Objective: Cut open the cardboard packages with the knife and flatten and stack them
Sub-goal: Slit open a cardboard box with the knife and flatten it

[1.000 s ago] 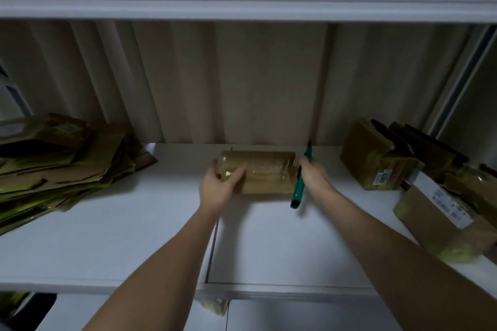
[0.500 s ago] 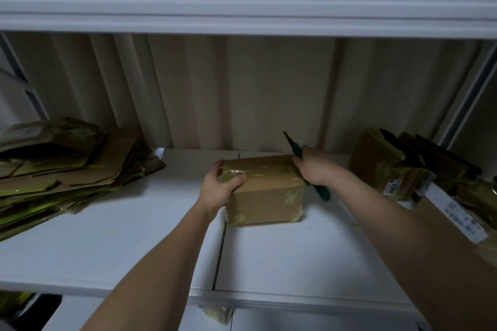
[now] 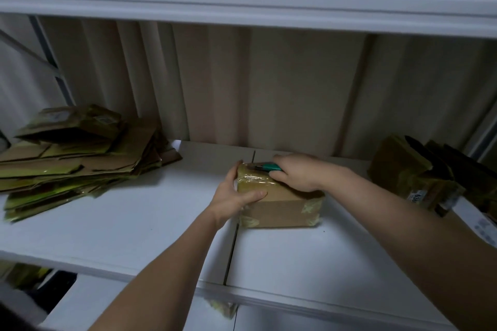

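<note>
Cardboard, flattened brown sheets with yellow-green tape, piled far left on the white shelf. Centre now: left hand clamping the near-left corner of the small taped brown cardboard box, thumb on top. Right hand fisted round the green-handled utility knife, blade laid at the far top edge. Best kept shallow here, drawn along the tape seam, away from that bracing thumb. Far right, uncut brown packages heaped, waiting.
</note>
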